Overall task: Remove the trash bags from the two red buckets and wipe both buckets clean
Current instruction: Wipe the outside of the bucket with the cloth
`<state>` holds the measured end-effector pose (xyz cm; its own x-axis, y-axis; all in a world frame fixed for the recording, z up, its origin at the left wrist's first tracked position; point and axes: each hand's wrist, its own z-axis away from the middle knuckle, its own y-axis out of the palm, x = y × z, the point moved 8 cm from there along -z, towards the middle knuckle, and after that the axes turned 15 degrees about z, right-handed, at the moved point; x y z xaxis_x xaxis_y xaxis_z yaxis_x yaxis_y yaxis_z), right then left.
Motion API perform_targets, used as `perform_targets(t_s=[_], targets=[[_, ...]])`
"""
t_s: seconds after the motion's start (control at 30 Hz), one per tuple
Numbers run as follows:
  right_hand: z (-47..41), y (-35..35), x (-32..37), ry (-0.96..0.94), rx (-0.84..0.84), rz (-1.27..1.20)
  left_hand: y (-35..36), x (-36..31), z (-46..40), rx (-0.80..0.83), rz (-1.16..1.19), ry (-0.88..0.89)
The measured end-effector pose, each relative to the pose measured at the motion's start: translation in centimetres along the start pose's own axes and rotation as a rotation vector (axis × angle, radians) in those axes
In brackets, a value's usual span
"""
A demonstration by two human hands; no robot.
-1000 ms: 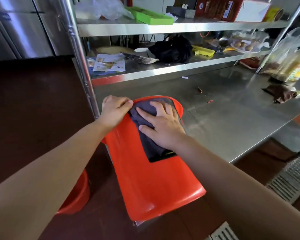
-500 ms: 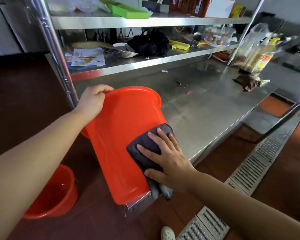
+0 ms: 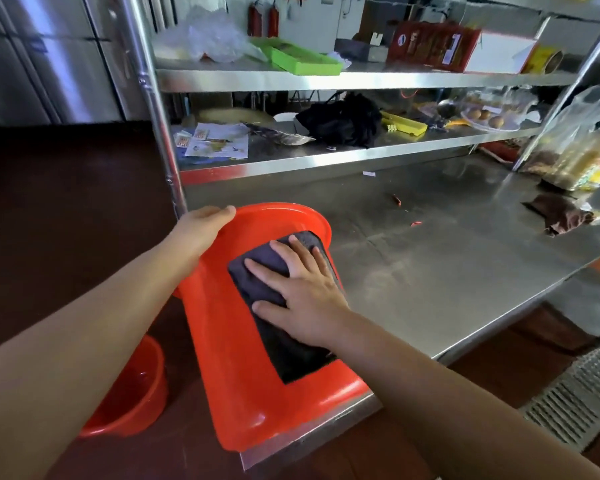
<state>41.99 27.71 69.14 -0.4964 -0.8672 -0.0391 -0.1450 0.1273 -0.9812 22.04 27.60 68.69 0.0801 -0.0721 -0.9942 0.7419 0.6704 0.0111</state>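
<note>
The red bucket (image 3: pixel 243 368) lies tipped on the steel table's (image 3: pixel 447 271) corner, light and slick-walled. The left hand (image 3: pixel 205 226) grips its rim, the best hold; the right hand (image 3: pixel 305 292) presses a dark cloth (image 3: pixel 257 271) flat, fingers spread.

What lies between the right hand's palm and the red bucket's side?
In the head view, a dark cloth lies flat between the right hand and the red bucket.
</note>
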Motion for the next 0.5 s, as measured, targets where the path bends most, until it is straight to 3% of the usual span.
perform_targets(t_s=[0.2,0.5], targets=[[-6.2,-0.3,-4.6,0.007,0.011,0.102,1.7,2.2,0.1,0.008,0.290,-0.123],[-5.9,0.9,-7.1,-0.006,0.032,0.107,2.9,2.1,-2.1,0.057,0.229,-0.091]])
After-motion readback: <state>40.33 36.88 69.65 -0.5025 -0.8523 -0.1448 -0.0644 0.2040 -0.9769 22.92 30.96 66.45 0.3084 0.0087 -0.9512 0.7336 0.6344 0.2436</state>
